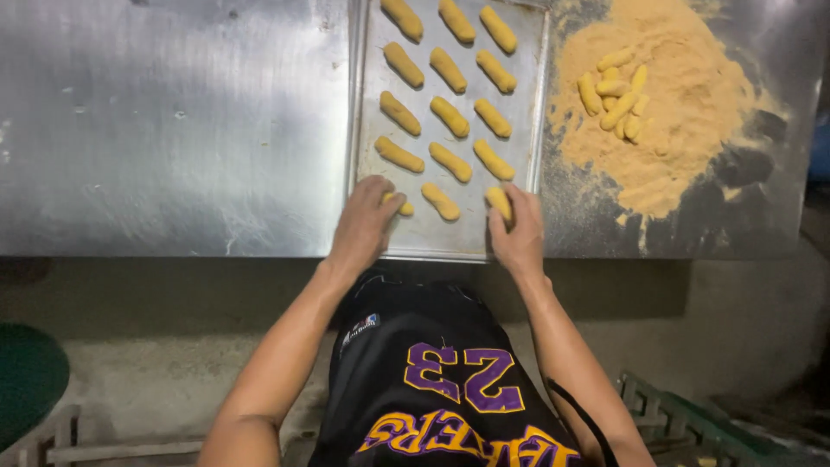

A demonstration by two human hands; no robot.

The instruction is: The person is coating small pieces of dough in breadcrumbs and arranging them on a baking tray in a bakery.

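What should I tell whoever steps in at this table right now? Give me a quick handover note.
Left hand rests on a crumbed stick in the nearest row of the metal tray. Right hand pinches another stick at that row's right end. Done: four full rows of three, plus this fifth row being set. Left: a small cluster of coated sticks on the crumb pile, right of the tray.

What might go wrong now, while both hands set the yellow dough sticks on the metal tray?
1. The flat metal baking tray lies close to the steel table's near edge; a push might slide it off.
2. The right hand presses a yellow crumb-coated dough stick near the tray's right rim; it may deform.
3. The left hand covers another stick, possibly crowding the middle stick.
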